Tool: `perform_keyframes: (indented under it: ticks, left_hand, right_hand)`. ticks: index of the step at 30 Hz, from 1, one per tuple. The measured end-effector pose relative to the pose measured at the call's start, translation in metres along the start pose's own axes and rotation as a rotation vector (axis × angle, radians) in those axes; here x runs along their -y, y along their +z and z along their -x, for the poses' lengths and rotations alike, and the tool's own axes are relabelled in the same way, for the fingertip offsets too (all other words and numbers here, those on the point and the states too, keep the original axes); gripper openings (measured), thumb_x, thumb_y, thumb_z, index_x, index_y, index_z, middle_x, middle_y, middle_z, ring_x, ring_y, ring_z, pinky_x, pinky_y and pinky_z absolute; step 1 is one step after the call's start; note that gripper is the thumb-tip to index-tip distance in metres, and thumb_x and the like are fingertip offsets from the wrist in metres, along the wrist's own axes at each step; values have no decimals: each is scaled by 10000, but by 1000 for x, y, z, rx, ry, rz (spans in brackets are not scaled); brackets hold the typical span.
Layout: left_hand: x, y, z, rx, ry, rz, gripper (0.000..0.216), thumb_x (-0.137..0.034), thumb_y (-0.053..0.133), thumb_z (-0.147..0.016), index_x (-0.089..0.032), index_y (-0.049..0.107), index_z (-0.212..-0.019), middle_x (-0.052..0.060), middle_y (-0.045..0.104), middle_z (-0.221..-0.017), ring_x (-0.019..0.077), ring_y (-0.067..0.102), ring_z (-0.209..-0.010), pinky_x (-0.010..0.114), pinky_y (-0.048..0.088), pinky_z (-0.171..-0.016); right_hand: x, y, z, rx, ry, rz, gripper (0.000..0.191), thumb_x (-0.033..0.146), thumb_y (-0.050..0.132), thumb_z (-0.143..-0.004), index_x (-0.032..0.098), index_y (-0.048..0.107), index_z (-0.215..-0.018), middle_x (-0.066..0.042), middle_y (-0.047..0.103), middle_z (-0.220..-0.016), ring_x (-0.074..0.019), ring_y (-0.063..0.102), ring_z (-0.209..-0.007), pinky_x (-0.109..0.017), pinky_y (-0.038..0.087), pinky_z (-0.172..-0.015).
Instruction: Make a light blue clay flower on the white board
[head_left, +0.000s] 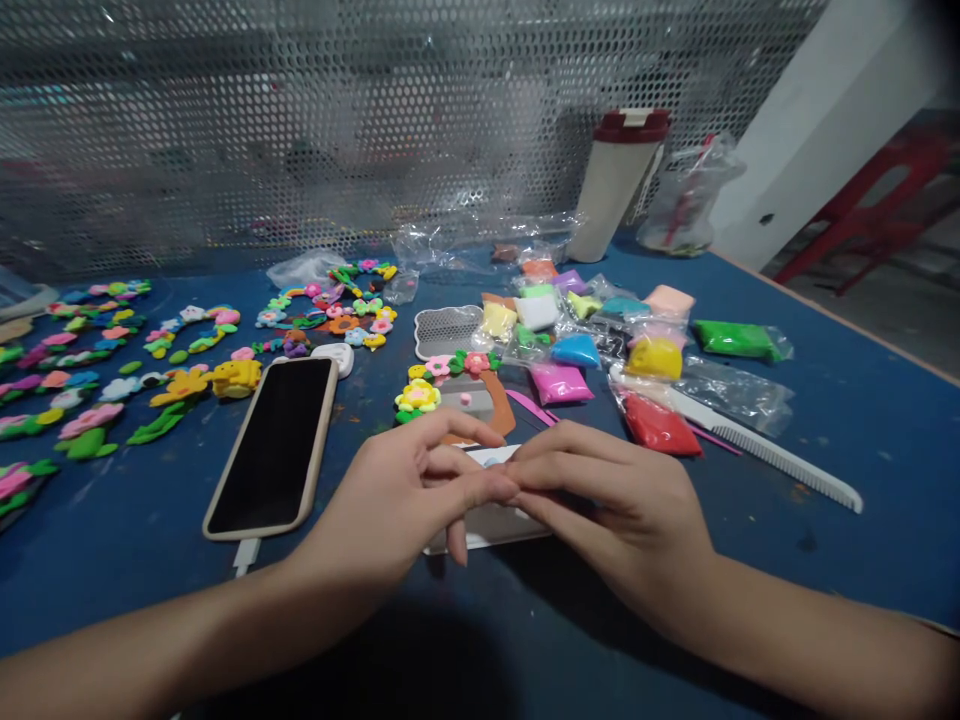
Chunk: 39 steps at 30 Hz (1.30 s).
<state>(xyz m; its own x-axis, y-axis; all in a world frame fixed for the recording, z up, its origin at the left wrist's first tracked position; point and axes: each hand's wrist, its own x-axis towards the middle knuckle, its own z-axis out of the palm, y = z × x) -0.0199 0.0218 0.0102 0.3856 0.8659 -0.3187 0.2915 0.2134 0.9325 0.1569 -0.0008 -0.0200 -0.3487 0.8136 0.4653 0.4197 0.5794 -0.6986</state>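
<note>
Over a white-framed board (487, 538) on the table, my left hand (420, 485) and my right hand (622, 495) meet at the fingertips. Between them shows a small bit of light blue clay (493, 462), mostly hidden by the fingers. My right hand's thumb and fingers are pinched together; my left thumb presses against the same spot, its other fingers curled loosely. Just beyond lies a frame (496, 405) with a brown clay border, a yellow flower (417, 396), and pink and red flowers along its top. A pink modelling knife (531, 407) rests beside it.
A phone (274, 450) with a cable lies left, near several clay-flower pieces (191, 330). Bagged coloured clay (561, 384), a white comb (772, 450) and a green packet (739, 340) lie right. A tumbler (611, 190) stands behind, before a perforated metal panel (300, 130).
</note>
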Motion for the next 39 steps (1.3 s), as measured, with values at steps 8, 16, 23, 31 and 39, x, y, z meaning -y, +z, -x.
perform_keyframes:
  ticks: [8, 16, 23, 31, 39]
  left_hand:
    - [-4, -8, -4, -63, 42, 17, 198, -291, 695, -745, -159, 611, -867, -56, 601, -552, 73, 545, -419, 140, 412, -399]
    - [2, -14, -12, -22, 49, 49, 132, -244, 619, -807, -147, 666, -882, -12, 662, -630, 83, 579, -458, 160, 467, -435]
    - [11, -21, -22, 11, 57, 95, 146, -250, 608, -825, -132, 615, -741, -66, 555, -482, 30, 458, -403, 128, 364, -437]
    - [12, -16, -20, 94, -7, 92, 251, -332, 557, -848, -149, 549, -677, -82, 468, -425, 28, 337, -352, 145, 260, -389]
    - [11, -5, -15, 191, -111, 138, 180, -298, 481, -872, -141, 566, -897, -49, 546, -451, 79, 485, -415, 177, 380, -449]
  right_hand:
    - [-5, -8, -8, -132, 121, -73, 97, 141, 648, -819, 213, 711, -826, -12, 704, -826, -129, 634, -769, -239, 482, -696]
    - [-23, -16, -14, -16, 395, -239, 84, 212, 638, -832, 233, 716, -855, 25, 681, -843, -98, 588, -749, -197, 442, -636]
    - [-26, -14, -16, 51, 508, -352, 178, 305, 522, -906, 207, 618, -792, 36, 543, -679, -96, 500, -651, -205, 393, -590]
    - [-24, -9, -12, 55, 514, -341, 304, 373, 426, -946, 204, 453, -694, 31, 445, -663, -109, 420, -619, -214, 369, -554]
    - [-19, -10, -10, 63, 316, -303, 87, 180, 538, -897, 207, 597, -839, 21, 596, -820, -96, 548, -762, -192, 431, -673]
